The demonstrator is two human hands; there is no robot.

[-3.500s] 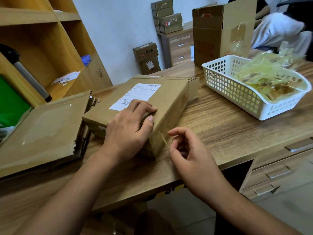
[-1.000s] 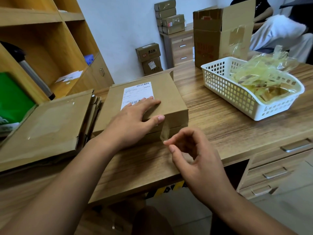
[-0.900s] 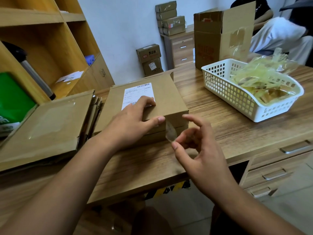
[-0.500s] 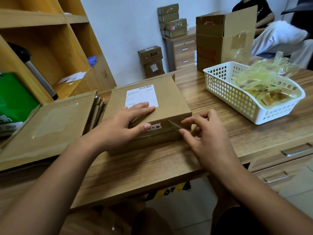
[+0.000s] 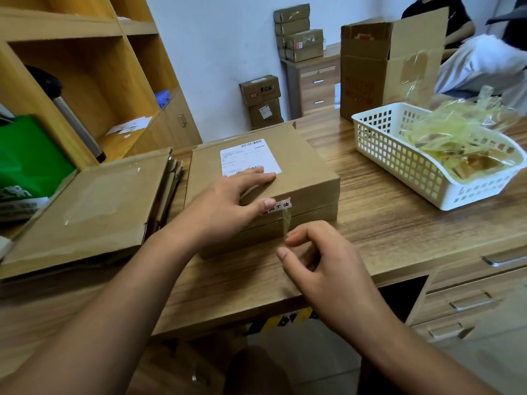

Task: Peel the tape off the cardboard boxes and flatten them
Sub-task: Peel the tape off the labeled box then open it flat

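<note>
At the desk [image 5: 385, 223], mid-peel: my left hand [image 5: 228, 201] lies flat on top of the box [image 5: 308, 178]. Its fingers are straight across the lid just below the label [image 5: 249, 156], and the thumb presses the front edge. I judge this is to pin the box so the pull does not drag it toward me. My right hand [image 5: 322, 258], fingers curled, holds the free end of a clear strip of tape [image 5: 286, 226] at the tip of the forefinger, with the thumb just beneath. The strip's other end is stuck to the box front beside my left thumb.

The box sits closed near the desk's front edge, within easy reach of both hands. Flat cardboard [image 5: 94, 206] is stacked just to its left, evidently the finished pile. A white basket [image 5: 370, 121] to the right holds a tangle of peeled strips [image 5: 456, 132], the likely home for this one. With tape on it and its shape whole, this box looks to me early in its turn. Flattening has not begun.
</note>
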